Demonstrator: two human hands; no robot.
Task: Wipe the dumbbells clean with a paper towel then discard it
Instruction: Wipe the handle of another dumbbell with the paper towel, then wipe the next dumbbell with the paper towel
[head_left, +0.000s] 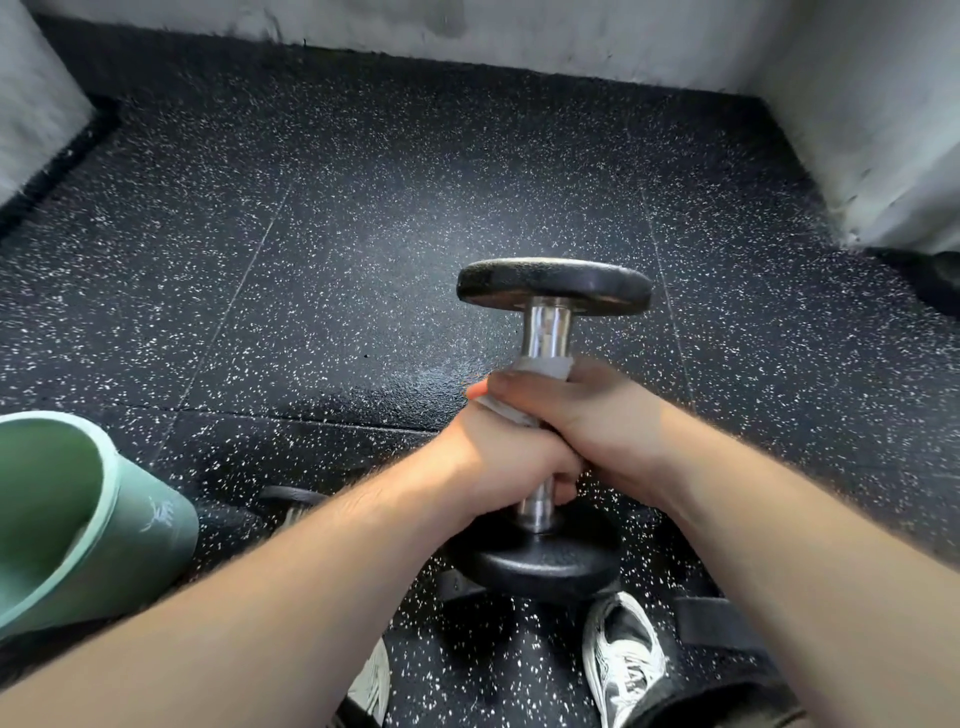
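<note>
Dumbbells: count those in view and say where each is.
2. One dumbbell is upright at centre, gripped by left hand and right hand; a second dumbbell lies beside the left forearm, mostly hidden. Others may be hidden.

Black rubber floor (363, 234) flecked with white (thin seams cut it into tiles) runs to a pale, scuffed back wall (519, 36) along its far edge. Similar walls jut in at the far-left (36, 104) and far-right (883, 130) corners. Soft light glazes the floor's middle.
</note>
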